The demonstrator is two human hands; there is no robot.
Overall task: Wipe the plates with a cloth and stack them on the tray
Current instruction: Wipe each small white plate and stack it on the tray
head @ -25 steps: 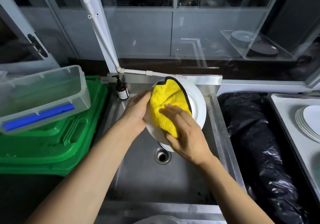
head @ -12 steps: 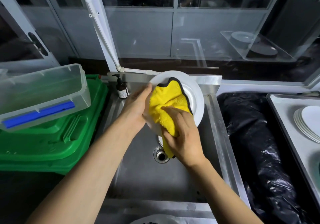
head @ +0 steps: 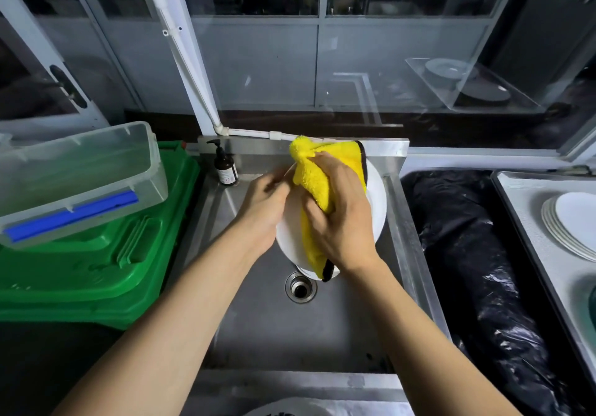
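A white plate (head: 376,203) is held tilted over the steel sink (head: 277,328). My left hand (head: 266,203) grips the plate's left rim, its fingers blurred. My right hand (head: 342,215) lies over a yellow cloth (head: 317,183) with a dark edge, fingers curled into it, pressing it on the plate's face. The cloth drapes from above the plate's top rim down to its bottom edge. A stack of white plates (head: 571,222) lies on a grey tray (head: 516,209) at the right edge.
A soap bottle (head: 225,167) stands at the sink's back left corner. Left of the sink, a clear plastic box (head: 77,177) rests on a green bin lid (head: 96,270). A black bag (head: 477,270) fills the gap between sink and tray. The drain (head: 300,287) is below the plate.
My right hand has slid the cloth up the plate, bunching it above the top rim. The plate has tipped more upright and my left hand has shifted on its rim.
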